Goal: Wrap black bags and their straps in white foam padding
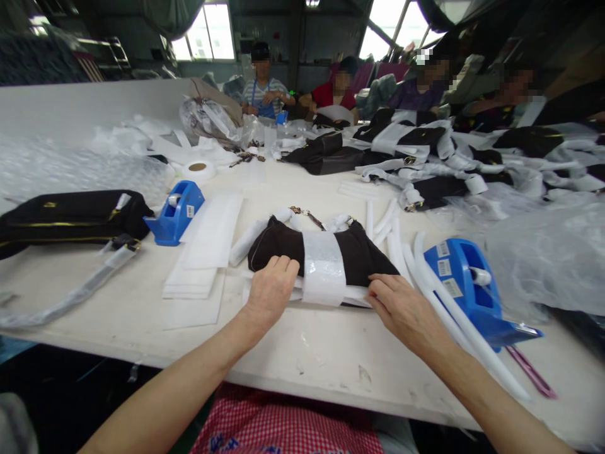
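Note:
A black bag point(366, 255) lies on the white table in front of me, with a white foam band point(324, 268) wrapped around its middle. White wrapping covers parts of its strap, and a chain point(309, 217) shows at the top. My left hand point(274, 284) is closed on the bag's lower left edge, fingers bent over the fabric. At the lower right corner, my right hand point(394, 302) pinches the bag's edge between thumb and fingers. White foam strips show along the bag's bottom, between the two hands.
Flat foam sheets point(212, 239) and a blue tape dispenser point(177, 214) are left of the bag. Another blue dispenser point(466, 284), foam tubes point(454, 315) and a pink cutter point(532, 372) lie right. A second black bag point(80, 217) is far left. Wrapped bags and several people are beyond.

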{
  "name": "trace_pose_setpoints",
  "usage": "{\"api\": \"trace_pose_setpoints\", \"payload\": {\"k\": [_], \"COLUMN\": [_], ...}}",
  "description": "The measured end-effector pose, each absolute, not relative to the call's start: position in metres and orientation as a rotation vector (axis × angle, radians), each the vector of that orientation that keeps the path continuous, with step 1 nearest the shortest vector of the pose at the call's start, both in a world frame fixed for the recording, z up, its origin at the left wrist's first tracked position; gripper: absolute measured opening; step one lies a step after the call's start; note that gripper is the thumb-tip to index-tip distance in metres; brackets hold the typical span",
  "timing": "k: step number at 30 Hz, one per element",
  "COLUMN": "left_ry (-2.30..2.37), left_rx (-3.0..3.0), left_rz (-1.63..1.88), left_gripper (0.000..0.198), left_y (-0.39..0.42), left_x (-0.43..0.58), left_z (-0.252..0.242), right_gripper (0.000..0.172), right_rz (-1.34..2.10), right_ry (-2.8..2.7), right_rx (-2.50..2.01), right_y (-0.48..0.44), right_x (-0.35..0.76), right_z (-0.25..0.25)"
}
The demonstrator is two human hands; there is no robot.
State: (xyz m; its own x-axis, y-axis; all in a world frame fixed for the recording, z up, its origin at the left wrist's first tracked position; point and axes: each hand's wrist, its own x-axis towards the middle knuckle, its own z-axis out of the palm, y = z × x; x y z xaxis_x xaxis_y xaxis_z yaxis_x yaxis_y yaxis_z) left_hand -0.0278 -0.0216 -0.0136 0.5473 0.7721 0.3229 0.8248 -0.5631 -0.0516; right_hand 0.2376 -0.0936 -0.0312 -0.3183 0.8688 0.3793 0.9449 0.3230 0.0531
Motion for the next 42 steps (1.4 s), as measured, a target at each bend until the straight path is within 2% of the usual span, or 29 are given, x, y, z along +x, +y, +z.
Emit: {"api": "trace_pose_setpoints", "payload": {"k": [4, 7, 10, 15, 20, 26, 32, 42], "left_ry": [-1.249, -1.212, -1.176, -1.278, -1.348, -1.339, -1.210, -1.090], "left_rx": [-2.692, -2.888, -3.058, -3.122, -3.205, -3.024, -2.919, -2.546], "left_rz": [-0.524, -0.589, -0.618, -0.707, -0.929, -1.026, -0.972, -0.784], "left_gripper": [0.023, 0.008, 0.019, 0.012, 0.011, 0.012, 0.019, 0.018], "left_y": [-0.015, -0.014, -0.010, -0.001, -0.001, -0.007, -0.012, -0.030], "left_x": [-0.036, -0.045, -0.050, -0.051, -0.055, -0.046, -0.046, -0.050], "left_z": [-0.021, -0.017, -0.012, -0.012, -0.013, -0.030, -0.046, -0.051], "right_gripper": [0.017, 0.018, 0.017, 0.012, 0.021, 0.005, 0.014, 0.017], "right_rz": [-0.520, -0.599, -0.501, -0.425, -0.323, -0.528, -0.852, -0.836], "right_ry": [-2.286, -2.272, -2.267, -2.180, -2.203, -2.228, -2.180, -2.012], "right_rx": [-1.641, -1.631, -1.618, -1.611, -1.644, -1.789, -1.628, -1.576], "right_y": [-0.091, -0.090, -0.089, -0.088, -0.087, -0.091, -0.110, -0.119], "right_x": [0.235, 0.234, 0.234, 0.239, 0.243, 0.226, 0.215, 0.207], "right_z": [-0.031, -0.028, -0.022, -0.020, -0.022, -0.024, -0.038, -0.062]}}
